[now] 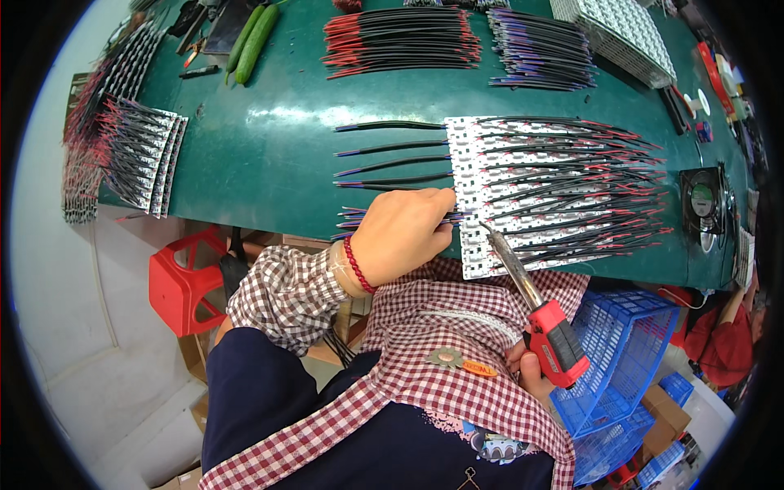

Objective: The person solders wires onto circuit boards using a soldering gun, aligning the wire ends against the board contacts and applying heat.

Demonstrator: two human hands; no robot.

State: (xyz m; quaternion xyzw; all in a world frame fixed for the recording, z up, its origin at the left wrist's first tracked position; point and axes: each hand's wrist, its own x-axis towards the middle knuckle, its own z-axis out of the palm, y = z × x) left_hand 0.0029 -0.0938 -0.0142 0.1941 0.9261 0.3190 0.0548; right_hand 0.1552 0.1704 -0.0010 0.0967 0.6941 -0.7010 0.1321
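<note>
A white circuit board panel (467, 265) lies on the green table, with rows of black wires (572, 167) with red tips soldered across it. More black wires with bluish tips (392, 149) stick out from its left edge. At that edge my left hand (404, 237) is closed, its fingers pinching a black wire against the board; part of the wire is hidden by the fingers. Several loose black wires (351, 220) poke out beside this hand. My right hand (535, 376), low at the right, grips a red and black soldering iron (555, 343). The iron's tip meets the board close to my left fingertips.
Bundles of black wires with red tips (400, 41) and purple tips (543, 49) lie at the back. Wired panels (147, 155) stand stacked at the left, near cucumbers (256, 42). A small black fan (704, 200) sits right. Blue baskets (608, 351) and a red stool (184, 282) flank me.
</note>
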